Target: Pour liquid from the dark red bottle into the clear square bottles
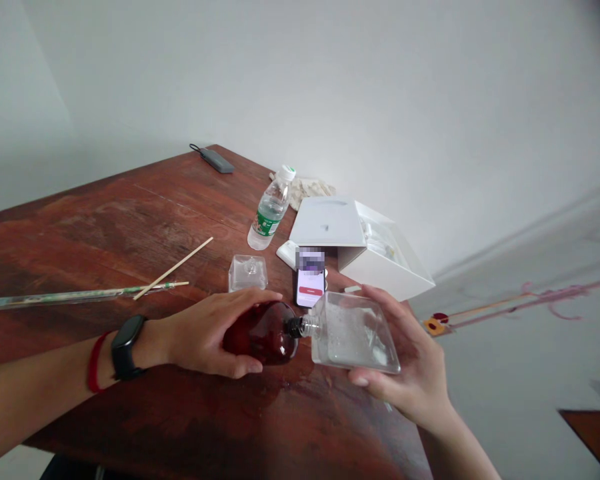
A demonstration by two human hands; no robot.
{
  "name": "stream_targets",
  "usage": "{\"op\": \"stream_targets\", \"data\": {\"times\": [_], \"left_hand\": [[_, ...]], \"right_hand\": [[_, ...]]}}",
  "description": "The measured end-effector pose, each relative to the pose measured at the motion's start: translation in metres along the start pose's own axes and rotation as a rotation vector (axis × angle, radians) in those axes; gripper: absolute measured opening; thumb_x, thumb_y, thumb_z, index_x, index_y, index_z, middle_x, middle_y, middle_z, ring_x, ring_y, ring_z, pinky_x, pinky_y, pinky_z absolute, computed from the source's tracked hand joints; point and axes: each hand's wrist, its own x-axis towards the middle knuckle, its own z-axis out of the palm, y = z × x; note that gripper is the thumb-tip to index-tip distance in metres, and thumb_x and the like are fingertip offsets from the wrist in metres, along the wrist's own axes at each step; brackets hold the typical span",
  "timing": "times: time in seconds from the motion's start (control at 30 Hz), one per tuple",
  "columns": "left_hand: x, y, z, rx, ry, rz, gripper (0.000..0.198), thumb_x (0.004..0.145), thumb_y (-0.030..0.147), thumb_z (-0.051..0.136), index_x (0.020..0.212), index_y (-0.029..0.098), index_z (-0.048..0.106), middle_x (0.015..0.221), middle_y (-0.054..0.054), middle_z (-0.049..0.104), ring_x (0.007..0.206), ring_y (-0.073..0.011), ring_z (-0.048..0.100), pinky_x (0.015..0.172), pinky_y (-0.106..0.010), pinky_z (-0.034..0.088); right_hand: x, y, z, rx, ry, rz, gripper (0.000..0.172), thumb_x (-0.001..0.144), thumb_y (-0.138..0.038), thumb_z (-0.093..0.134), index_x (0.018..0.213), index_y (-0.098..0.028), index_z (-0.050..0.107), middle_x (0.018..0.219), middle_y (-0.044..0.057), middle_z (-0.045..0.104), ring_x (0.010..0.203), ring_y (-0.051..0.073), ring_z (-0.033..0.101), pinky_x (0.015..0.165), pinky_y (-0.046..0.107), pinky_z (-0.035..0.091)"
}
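My left hand (215, 333) is wrapped round a dark red bottle (267, 333), tipped on its side with its black neck pointing right. In my right hand (410, 353) is a clear square bottle (357, 333), also held sideways with its neck to the left. The two necks meet mouth to mouth. Droplets show inside the clear bottle. Behind my left hand, a small clear plastic container (248, 273) rests on the table (105, 227).
Beyond stand a water bottle (270, 212) with a green label, a phone (310, 287) with a lit screen and a white box (385, 257). Chopsticks (175, 268), one still partly wrapped, lie at left. A grey device (217, 161) lies near the far corner.
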Motion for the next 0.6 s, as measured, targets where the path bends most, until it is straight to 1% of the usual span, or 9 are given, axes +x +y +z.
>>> {"op": "stream_targets", "data": {"times": [0.23, 0.43, 0.6], "left_hand": [[0.0017, 0.0014, -0.0012, -0.003, -0.003, -0.009, 0.081, 0.092, 0.050, 0.083, 0.158, 0.027, 0.042, 0.144, -0.011, 0.069, 0.125, -0.0349, 0.072, 0.107, -0.044, 0.056], [0.0025, 0.0019, -0.0008, -0.002, 0.003, -0.005, 0.082, 0.093, 0.051, 0.082, 0.159, 0.027, 0.042, 0.144, -0.012, 0.069, 0.124, -0.0349, 0.072, 0.107, -0.045, 0.057], [0.0018, 0.0000, -0.0008, -0.003, -0.002, -0.002, 0.081, 0.093, 0.051, 0.082, 0.159, 0.027, 0.042, 0.144, -0.012, 0.069, 0.124, -0.0349, 0.073, 0.107, -0.044, 0.058]], "right_hand": [[0.0015, -0.0010, -0.0014, -0.011, -0.017, -0.009, 0.093, 0.077, -0.066, 0.095, 0.159, -0.036, 0.061, 0.146, 0.011, 0.076, 0.126, 0.036, 0.078, 0.101, 0.047, 0.069], [-0.0001, 0.0001, -0.0028, -0.054, -0.025, -0.005, 0.094, 0.080, -0.064, 0.093, 0.162, -0.035, 0.057, 0.152, 0.012, 0.073, 0.134, 0.039, 0.074, 0.106, 0.054, 0.066], [-0.0018, 0.0013, -0.0039, -0.083, -0.023, 0.000, 0.096, 0.080, -0.066, 0.092, 0.164, -0.038, 0.054, 0.155, 0.013, 0.071, 0.142, 0.043, 0.068, 0.114, 0.064, 0.060]]}}
